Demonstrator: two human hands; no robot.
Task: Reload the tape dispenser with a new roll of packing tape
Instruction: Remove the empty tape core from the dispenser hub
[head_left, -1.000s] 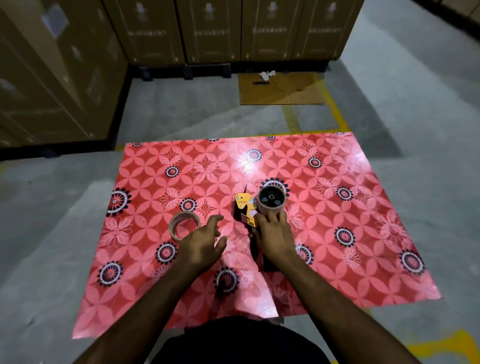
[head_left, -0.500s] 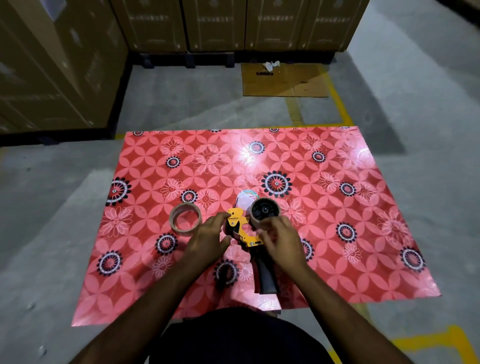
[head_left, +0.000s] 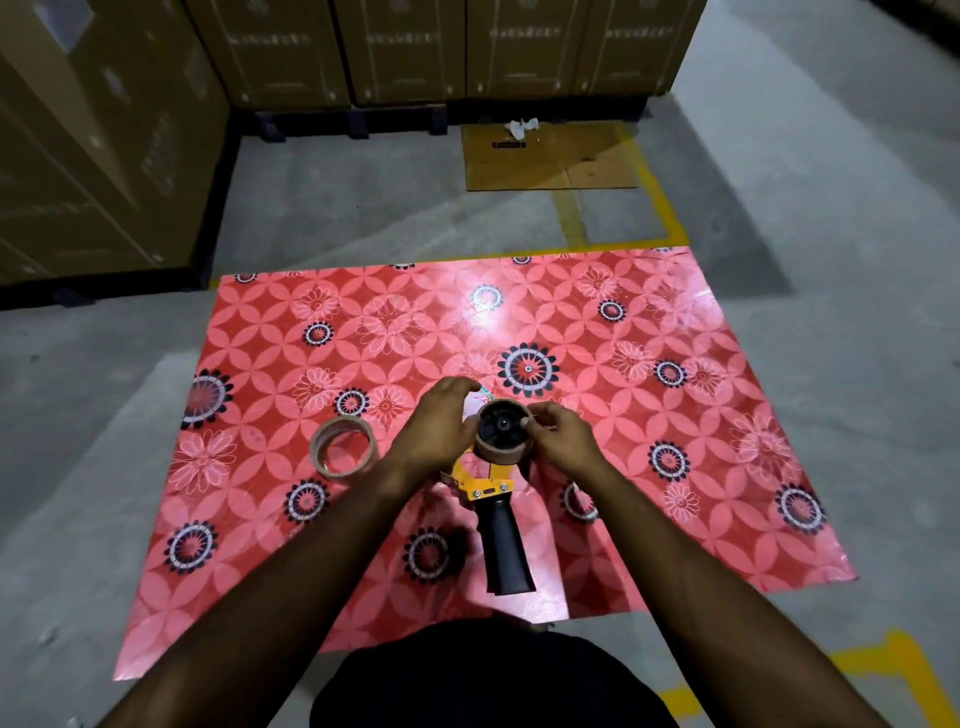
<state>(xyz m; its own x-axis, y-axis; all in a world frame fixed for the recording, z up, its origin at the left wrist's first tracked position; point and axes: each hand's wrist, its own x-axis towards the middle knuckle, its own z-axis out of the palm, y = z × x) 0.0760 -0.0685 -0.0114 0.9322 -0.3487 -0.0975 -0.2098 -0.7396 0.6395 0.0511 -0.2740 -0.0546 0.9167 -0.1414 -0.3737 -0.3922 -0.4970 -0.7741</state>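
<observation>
A yellow tape dispenser (head_left: 485, 480) with a black handle (head_left: 505, 551) is held above the red patterned mat (head_left: 675, 519), handle pointing toward me. On its black hub sits a brown cardboard core (head_left: 503, 436). My left hand (head_left: 436, 431) grips the dispenser's head from the left side. My right hand (head_left: 563, 436) pinches the right rim of the core with its fingertips. A brown roll of packing tape (head_left: 343, 451) lies flat on the mat, just left of my left hand and apart from it.
Stacked cardboard boxes (head_left: 467, 47) on dark pallets line the back and left. A flat sheet of cardboard (head_left: 550, 158) with a white scrap lies on the concrete floor beyond the mat. Yellow floor lines run at the right.
The dispenser has been lifted off the mat and turned so the hub faces me. My left hand has closed around its head, and my right hand has shifted onto the core's rim.
</observation>
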